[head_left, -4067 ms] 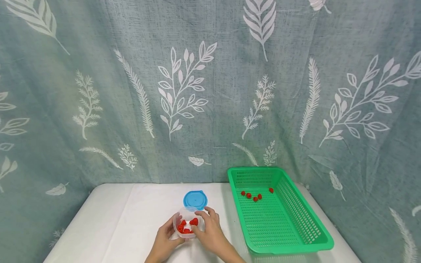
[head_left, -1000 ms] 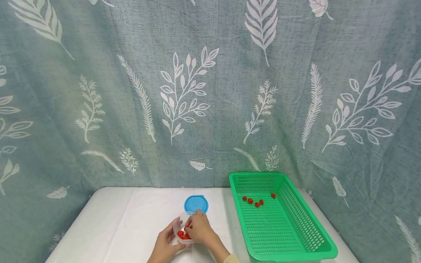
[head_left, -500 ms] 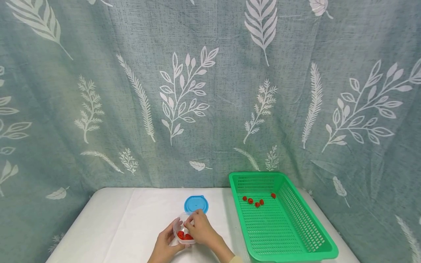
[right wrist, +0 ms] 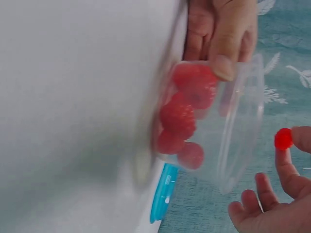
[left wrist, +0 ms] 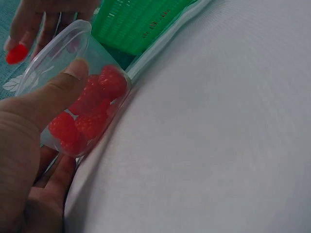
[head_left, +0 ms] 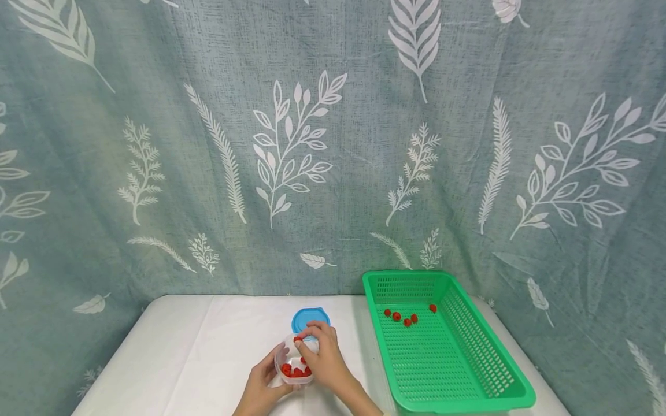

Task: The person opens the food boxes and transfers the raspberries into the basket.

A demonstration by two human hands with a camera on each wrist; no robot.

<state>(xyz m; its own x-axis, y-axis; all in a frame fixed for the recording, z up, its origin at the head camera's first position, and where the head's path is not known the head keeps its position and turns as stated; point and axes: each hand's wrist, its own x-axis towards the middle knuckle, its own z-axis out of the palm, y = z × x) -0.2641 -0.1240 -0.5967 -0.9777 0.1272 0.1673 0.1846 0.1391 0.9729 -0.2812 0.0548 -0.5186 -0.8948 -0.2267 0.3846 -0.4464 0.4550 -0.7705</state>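
Note:
A clear plastic tub (right wrist: pixel 214 141) with several red raspberries (left wrist: pixel 90 109) in its bottom stands on the white table. My left hand (head_left: pixel 262 388) grips the tub's near left side, thumb (left wrist: pixel 53 94) against the wall and fingers round the other side. Over the tub's opening, my right hand (head_left: pixel 328 358) pinches one raspberry (right wrist: pixel 283 139) between thumb and fingertip. Its other fingers are spread loosely. In the right wrist view that raspberry is outside the rim, apart from the tub.
A blue lid (head_left: pixel 310 318) lies just behind the tub. To the right stands a green perforated basket (head_left: pixel 442 358) with several raspberries (head_left: pixel 407 322) near its far end. A patterned curtain (head_left: pixel 312 144) hangs behind the white table (head_left: pixel 171 346).
My right hand was down inside the tub and has lifted to its rim with a raspberry pinched. My left hand keeps its grip on the tub. The basket's raspberries have not moved.

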